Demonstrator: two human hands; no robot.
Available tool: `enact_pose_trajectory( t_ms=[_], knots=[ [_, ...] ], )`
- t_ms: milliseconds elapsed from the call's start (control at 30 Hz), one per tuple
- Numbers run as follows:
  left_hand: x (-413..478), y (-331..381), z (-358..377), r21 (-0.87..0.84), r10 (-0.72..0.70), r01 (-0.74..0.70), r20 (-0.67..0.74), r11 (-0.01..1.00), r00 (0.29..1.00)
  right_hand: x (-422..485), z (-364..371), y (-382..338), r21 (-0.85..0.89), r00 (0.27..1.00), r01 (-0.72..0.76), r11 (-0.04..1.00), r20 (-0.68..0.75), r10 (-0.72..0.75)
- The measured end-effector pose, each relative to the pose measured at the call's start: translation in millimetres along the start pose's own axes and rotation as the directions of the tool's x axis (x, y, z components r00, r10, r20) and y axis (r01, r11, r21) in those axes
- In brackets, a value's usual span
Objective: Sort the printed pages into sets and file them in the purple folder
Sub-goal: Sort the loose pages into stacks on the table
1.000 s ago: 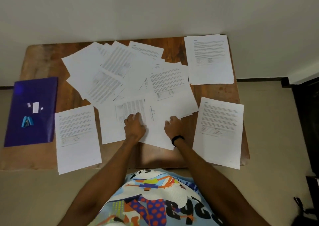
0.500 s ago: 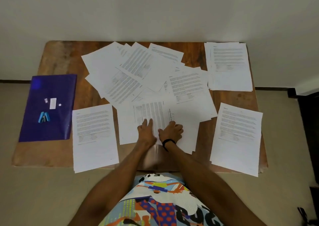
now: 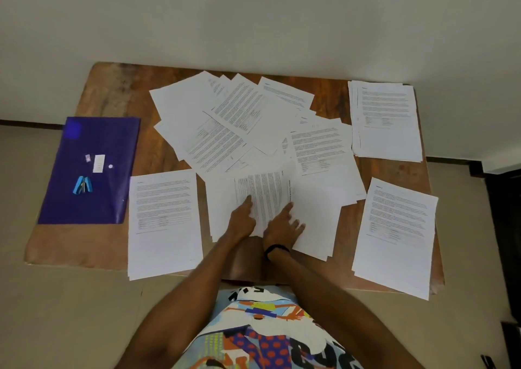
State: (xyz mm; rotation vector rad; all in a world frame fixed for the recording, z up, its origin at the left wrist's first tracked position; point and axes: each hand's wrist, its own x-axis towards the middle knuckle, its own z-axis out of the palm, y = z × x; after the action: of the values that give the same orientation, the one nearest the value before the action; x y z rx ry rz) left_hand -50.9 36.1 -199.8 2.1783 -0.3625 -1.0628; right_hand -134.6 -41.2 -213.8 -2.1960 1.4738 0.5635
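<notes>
Printed pages lie fanned in a loose overlapping heap [image 3: 239, 120] across the middle of the wooden table [image 3: 112, 92]. Three squared sets lie apart from it: one at the front left [image 3: 165, 222], one at the front right [image 3: 394, 236], one at the back right [image 3: 386, 120]. My left hand [image 3: 241, 222] and my right hand [image 3: 283, 226] press flat, fingers straight, on a dense-text page [image 3: 265, 194] at the near edge of the heap. The purple folder [image 3: 90, 171] lies closed on the table's left end.
A small blue stapler [image 3: 82, 186] and a few white scraps [image 3: 98, 163] sit on the folder. Some sets overhang the table's front edge. A pale wall runs behind the table and tiled floor surrounds it.
My right hand slid left over the pages until it lay next to my left hand. Its fingers, curled half a second ago, now lie spread flat. The view shifted, table appearing further right.
</notes>
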Motion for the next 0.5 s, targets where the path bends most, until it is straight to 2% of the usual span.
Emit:
enact_pose_trajectory(
  t_ms=[67, 133, 167, 233, 267, 300, 400, 500],
  knots=[
    [5.7, 1.4, -10.2, -0.002, 0.011, -0.011, -0.065, 1.000, 0.998, 1.5, -11.5, 3.4, 0.190, 0.992, 0.101, 0.977, -0.098, -0.084],
    [13.4, 6.7, -24.6, 0.037, 0.058, -0.052, -0.184, 0.998, 0.981, 3.4, -34.9, 5.1, 0.484, 0.976, 0.200, 0.852, -0.173, -0.131],
    [19.5, 9.0, -33.7, 0.052, 0.067, -0.057, -0.234, 0.997, 0.970, 7.3, -49.2, 6.6, 0.561, 0.960, 0.268, 0.783, -0.223, -0.169],
    [32.8, 14.1, -51.9, 0.043, 0.039, -0.028, -0.275, 0.999, 0.961, 23.4, -78.7, 15.5, 0.569, 0.915, 0.402, 0.718, -0.290, -0.283],
    [37.6, 13.8, -62.2, 0.017, 0.007, -0.002, -0.251, 1.000, 0.968, 34.3, -90.5, 20.6, 0.579, 0.894, 0.447, 0.682, -0.275, -0.353],
    [42.9, 12.5, -71.1, -0.038, -0.021, 0.014, -0.198, 0.999, 0.980, 44.1, -103.8, 25.1, 0.623, 0.887, 0.448, 0.641, -0.219, -0.406],
    [37.9, 15.0, -89.1, -0.248, -0.020, 0.022, 0.010, 0.969, 1.000, 67.4, -137.4, 31.9, 0.827, 0.885, 0.224, 0.516, 0.049, -0.463],
    [26.4, 18.4, -90.2, -0.321, 0.076, -0.073, -0.002, 0.944, 0.997, 80.3, -153.4, 27.1, 0.905, 0.861, 0.088, 0.416, 0.140, -0.488]
  ],
)
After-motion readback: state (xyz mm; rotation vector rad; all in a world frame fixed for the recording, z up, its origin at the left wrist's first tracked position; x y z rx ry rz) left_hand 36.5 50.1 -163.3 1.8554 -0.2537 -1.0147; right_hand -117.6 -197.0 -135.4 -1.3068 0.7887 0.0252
